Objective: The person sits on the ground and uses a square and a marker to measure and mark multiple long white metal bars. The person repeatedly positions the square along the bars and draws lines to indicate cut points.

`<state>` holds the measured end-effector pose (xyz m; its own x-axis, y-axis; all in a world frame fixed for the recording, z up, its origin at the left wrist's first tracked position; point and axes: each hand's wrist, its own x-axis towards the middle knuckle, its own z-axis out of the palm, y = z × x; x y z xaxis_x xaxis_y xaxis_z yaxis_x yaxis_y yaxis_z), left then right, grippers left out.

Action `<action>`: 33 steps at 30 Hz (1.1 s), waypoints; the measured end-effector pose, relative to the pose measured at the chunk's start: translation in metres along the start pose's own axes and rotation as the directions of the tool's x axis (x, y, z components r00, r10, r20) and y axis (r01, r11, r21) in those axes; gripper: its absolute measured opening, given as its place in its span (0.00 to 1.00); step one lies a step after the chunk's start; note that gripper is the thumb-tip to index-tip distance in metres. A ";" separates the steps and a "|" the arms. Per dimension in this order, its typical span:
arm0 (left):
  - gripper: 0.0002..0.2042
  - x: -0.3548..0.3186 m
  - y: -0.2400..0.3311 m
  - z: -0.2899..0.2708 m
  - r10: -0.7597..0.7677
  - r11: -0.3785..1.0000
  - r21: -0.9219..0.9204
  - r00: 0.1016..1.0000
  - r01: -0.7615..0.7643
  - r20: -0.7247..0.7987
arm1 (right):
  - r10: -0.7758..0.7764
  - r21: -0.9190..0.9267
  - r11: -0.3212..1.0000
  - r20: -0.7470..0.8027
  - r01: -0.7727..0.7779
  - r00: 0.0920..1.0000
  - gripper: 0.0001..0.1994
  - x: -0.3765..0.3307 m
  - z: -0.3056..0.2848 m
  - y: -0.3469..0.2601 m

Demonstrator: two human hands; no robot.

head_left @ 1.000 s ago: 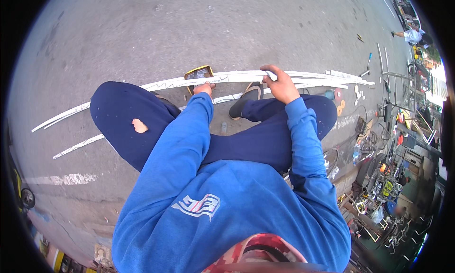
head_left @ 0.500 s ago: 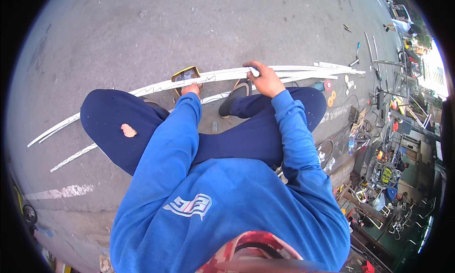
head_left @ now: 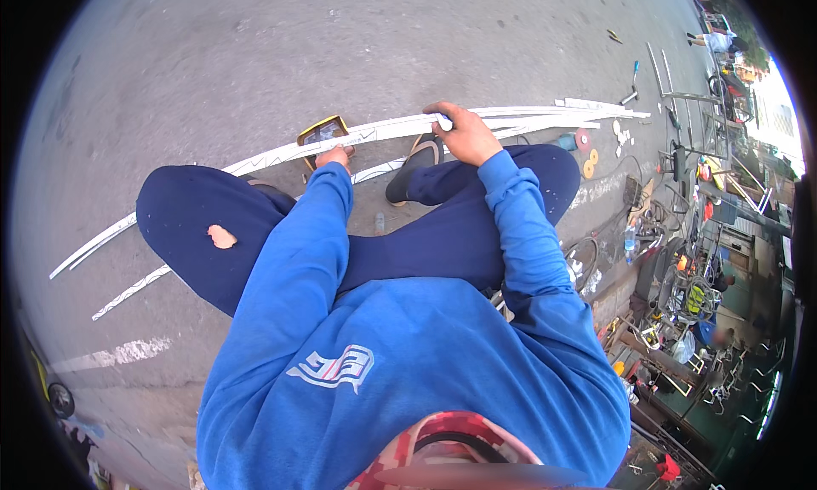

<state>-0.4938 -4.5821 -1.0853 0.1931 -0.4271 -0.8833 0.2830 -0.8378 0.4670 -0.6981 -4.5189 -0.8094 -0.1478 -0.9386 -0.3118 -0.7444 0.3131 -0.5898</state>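
Note:
A bundle of long white patterned strips (head_left: 255,160) lies across my knees and bends away to both sides. My left hand (head_left: 335,156) is closed on the near edge of the upper strip. Further right, my right hand (head_left: 470,135) wraps over the same strip, thumb and fingers together. A small white rounded piece (head_left: 444,122) shows at its fingers; I cannot tell whether it is separate from the strip. Just behind the strip by my left hand is a yellow-rimmed rectangular object (head_left: 323,132). Another white strip (head_left: 128,294) runs lower, partly hidden under my leg.
Orange discs (head_left: 589,164), a pinkish roll (head_left: 582,139) and white scraps (head_left: 624,137) lie on the pavement to the right. A blue-handled tool (head_left: 634,73) lies beyond. Metal frames, cables and a water bottle (head_left: 630,243) crowd the right side, with people farther off.
The view has shifted slightly, so hands and strips appear a little further left. Both hands keep their hold on the strip.

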 end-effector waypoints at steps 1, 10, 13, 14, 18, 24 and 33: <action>0.10 0.002 -0.001 0.000 0.000 1.000 -0.013 1.000 0.000 -0.002 | -0.006 -0.003 1.000 -0.001 0.006 1.000 0.13 0.000 0.000 0.000; 0.10 0.008 -0.003 0.002 0.020 0.999 -0.025 1.000 -0.021 -0.013 | -0.004 -0.048 0.999 -0.003 0.004 1.000 0.13 0.000 0.002 0.003; 0.11 -0.003 0.004 0.000 -0.014 0.999 -0.046 1.000 0.014 0.003 | -0.019 -0.039 0.999 0.001 0.019 1.000 0.14 0.000 0.002 0.004; 0.12 -0.007 0.005 -0.001 -0.037 0.999 -0.031 0.999 0.038 0.016 | -0.031 -0.039 0.999 -0.004 0.031 1.000 0.14 0.000 0.002 0.004; 0.14 -0.004 0.004 -0.002 -0.020 1.000 -0.004 0.998 0.020 0.057 | -0.039 -0.042 0.998 -0.014 0.039 0.999 0.14 0.001 0.003 0.006; 0.16 0.034 -0.013 -0.008 0.092 0.995 0.032 0.987 -0.097 0.134 | -0.010 -0.057 0.998 -0.015 0.009 1.000 0.14 -0.001 0.006 0.006; 0.18 0.039 -0.005 -0.016 -0.023 0.999 0.043 0.977 0.014 0.213 | -0.087 0.106 0.990 -0.016 0.088 0.996 0.14 -0.005 -0.001 -0.014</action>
<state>-0.4723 -4.5888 -1.1218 -0.0183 -0.4702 -0.8824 0.2449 -0.8577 0.4520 -0.6872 -4.5189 -0.7990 -0.0927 -0.9645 -0.2475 -0.6811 0.2427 -0.6908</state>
